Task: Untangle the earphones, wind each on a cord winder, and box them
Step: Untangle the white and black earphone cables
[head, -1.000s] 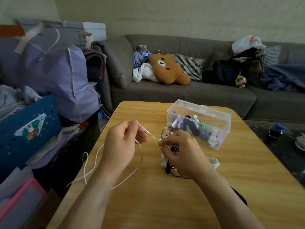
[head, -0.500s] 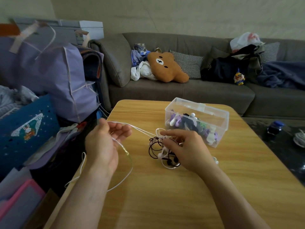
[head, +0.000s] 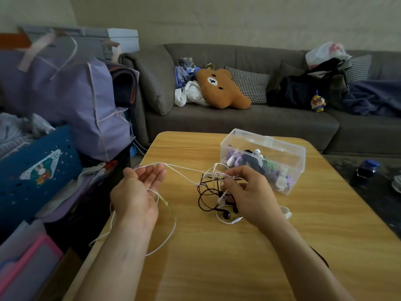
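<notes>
Left hand (head: 138,192) spread under white cord (head: 184,170) for slack, right hand (head: 249,192) pinching knot (head: 219,177) steady above tangle (head: 213,198).

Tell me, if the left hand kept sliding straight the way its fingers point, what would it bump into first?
Probably nothing but the white cord across the fingertips of the left hand. They point up and right over bare table, left of the clear box; depth is unclear.
</notes>
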